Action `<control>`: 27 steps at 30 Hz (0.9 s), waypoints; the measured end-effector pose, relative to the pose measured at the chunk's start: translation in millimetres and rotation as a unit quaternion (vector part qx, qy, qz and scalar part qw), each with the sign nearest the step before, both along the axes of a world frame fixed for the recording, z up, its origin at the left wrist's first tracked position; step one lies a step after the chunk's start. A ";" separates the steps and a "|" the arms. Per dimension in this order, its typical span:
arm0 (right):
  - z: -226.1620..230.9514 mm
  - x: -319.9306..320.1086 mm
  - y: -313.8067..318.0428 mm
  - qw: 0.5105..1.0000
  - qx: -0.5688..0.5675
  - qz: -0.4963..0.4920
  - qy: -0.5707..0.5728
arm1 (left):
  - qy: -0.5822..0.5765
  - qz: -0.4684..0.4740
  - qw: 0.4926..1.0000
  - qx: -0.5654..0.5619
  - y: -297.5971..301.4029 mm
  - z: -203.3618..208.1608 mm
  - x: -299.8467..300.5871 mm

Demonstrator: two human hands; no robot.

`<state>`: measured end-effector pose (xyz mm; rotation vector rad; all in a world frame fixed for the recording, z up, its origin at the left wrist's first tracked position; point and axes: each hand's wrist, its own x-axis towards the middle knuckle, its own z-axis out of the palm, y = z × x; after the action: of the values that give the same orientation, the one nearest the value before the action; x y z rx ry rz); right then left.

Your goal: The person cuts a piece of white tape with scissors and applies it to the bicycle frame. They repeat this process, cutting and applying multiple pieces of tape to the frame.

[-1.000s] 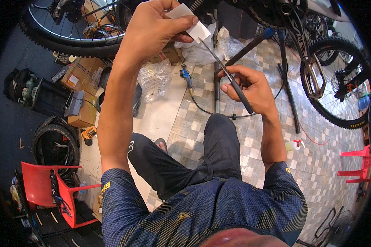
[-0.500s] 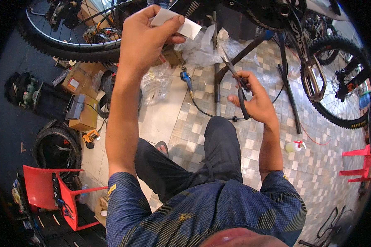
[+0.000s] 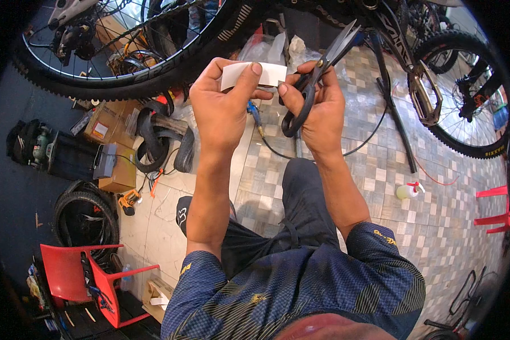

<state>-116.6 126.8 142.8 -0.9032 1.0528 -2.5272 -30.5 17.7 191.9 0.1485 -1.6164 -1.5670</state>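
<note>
A small white rectangular strip (image 3: pixel 272 73) is pinched between the thumb and fingers of my left hand (image 3: pixel 220 107). The strip lies roughly level, and its right end reaches the fingertips of my right hand (image 3: pixel 326 113). In that hand are scissors (image 3: pixel 318 68) with black handles, their metal blades pointing up and to the right, slightly apart. The blades are clear of the strip. My right thumb and a fingertip are close to the strip's right end; whether they grip it I cannot tell.
A bicycle wheel (image 3: pixel 147 79) hangs above left; another bicycle's front wheel (image 3: pixel 464 90) stands at right. Loose tyres (image 3: pixel 85 221), cardboard boxes (image 3: pixel 116 170) and an orange power tool (image 3: pixel 129 202) lie on the left. A red chair (image 3: pixel 62 272) stands lower left, a spray bottle (image 3: pixel 407 191) on the tiles.
My left hand has come down and right with the white strip. My right hand has risen with the scissors, so both hands now meet at the strip's right end.
</note>
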 end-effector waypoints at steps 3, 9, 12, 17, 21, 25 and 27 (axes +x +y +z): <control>-0.4 -1.4 1.9 1.000 0.015 -0.003 0.007 | -0.007 0.001 1.000 0.000 -0.7 -2.9 0.7; -2.1 0.4 7.0 1.000 0.004 0.007 0.010 | -0.007 0.001 1.000 0.012 -0.9 -6.2 2.1; 2.7 3.2 8.6 1.000 0.018 -0.010 0.010 | 0.000 -0.008 1.000 0.024 2.3 -8.1 -0.2; -4.3 0.7 16.5 0.998 0.058 -0.003 0.016 | 0.040 0.015 0.999 0.027 -0.3 -8.4 -0.6; -51.1 -14.6 30.1 0.980 0.167 -0.084 0.071 | 0.077 0.087 0.993 0.026 -20.3 -4.7 2.5; -125.8 -48.3 70.0 0.863 0.493 -0.068 0.083 | 0.071 0.099 0.993 0.002 -16.3 -7.3 -2.9; -153.7 -46.7 77.4 0.876 0.479 -0.029 0.042 | 0.060 0.095 0.994 0.006 -13.4 -14.3 -7.2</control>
<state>-163.3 204.2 -10.9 -0.6535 2.0682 -1.5995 -37.7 4.3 177.7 0.2058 -1.4549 -1.4130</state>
